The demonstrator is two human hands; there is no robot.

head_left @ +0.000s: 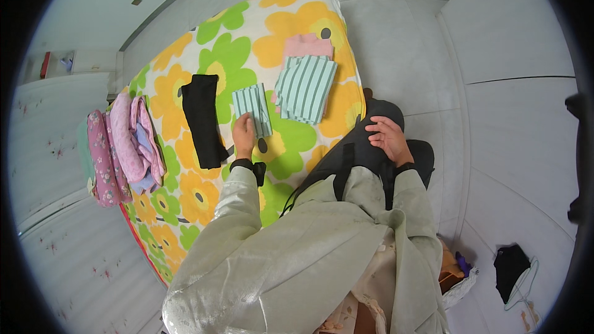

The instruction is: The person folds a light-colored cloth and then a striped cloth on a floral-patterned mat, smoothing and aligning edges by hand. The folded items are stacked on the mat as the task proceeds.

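My left hand [244, 138] is at the near left edge of a small folded piece of green-and-white striped clothing [253, 104], its fingers closed together on that edge. The piece lies flat on the flowered bedcover [289, 143]. Empty and with its fingers apart, my right hand [390, 140] hovers by my right knee. To the right of the small piece is a larger folded striped garment [307, 89], partly covering a pink garment [307, 46]. Left of my left hand, a black folded garment [203, 120] lies lengthwise.
At the bed's left edge are rolled pink clothes [127, 139] and a flowered pink roll [104, 154]. White cabinets [513, 43] stand on the right. A black item [511, 269] and a hanger [525, 287] appear at lower right, near a bag [461, 287].
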